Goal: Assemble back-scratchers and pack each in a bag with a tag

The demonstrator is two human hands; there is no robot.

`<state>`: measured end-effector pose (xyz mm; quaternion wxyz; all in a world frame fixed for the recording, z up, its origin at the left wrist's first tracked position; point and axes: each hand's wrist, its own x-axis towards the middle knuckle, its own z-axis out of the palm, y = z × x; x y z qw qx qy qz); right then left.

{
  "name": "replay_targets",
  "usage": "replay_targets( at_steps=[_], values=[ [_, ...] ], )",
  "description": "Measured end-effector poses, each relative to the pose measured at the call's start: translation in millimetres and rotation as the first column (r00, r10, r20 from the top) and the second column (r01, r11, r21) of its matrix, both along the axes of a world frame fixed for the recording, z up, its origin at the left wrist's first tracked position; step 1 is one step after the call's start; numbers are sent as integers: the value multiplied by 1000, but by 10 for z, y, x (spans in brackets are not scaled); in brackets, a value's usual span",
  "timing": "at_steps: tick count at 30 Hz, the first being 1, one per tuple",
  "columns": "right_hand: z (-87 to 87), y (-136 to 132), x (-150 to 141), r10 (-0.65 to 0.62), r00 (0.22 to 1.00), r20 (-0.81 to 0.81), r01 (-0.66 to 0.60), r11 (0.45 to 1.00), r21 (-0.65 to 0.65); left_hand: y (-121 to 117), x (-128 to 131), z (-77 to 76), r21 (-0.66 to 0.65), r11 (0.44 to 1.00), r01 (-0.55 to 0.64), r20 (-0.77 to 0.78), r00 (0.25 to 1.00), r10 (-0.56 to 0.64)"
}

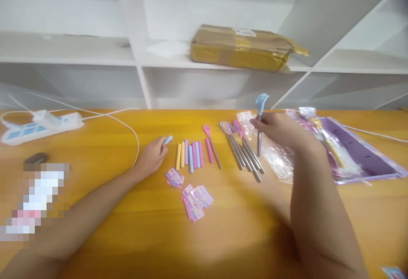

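Note:
My left hand (153,155) rests on the orange table (95,151), fingers closed on a light blue grip sleeve (168,139). To its right lies a row of several yellow, purple, blue and pink sleeves (190,155). My right hand (276,129) holds a small back scratcher (260,119) upright by its metal shaft, its blue claw head on top. Below that hand lie several more scratchers (244,149) side by side. A single pink scratcher (212,145) lies between the sleeves and that bunch.
Small pink and purple cards (195,200) lie in two heaps near the table's middle. Clear plastic bags (280,162) and a purple tray (366,151) sit at right. A white power strip (38,126) with cable sits at left. A taped cardboard parcel (242,48) lies on the white shelf.

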<state>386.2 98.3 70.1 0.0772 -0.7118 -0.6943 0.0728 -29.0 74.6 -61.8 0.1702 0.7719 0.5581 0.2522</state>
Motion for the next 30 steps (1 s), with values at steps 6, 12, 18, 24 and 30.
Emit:
replay_targets(
  at_steps=[6,12,18,24,30],
  values=[
    [132,-280,-374,345,692,-634,-314,935,165,-31,-12,35,87,985,152,173,971,-165],
    [66,-375,-751,269,312,-911,-387,912,136,-70,15,21,-32,954,297,73,953,-294],
    [-144,-269,-1027,230,35,-972,-333,920,206,-91,-2,-10,-24,949,315,89,946,-312],
    [-349,-147,-1136,174,-4,-985,-258,951,169,-125,-5,-38,7,958,288,106,952,-287],
    [-518,-12,-1110,115,-51,-992,-198,972,123,-133,-3,-37,11,966,259,118,959,-259]
  ],
)
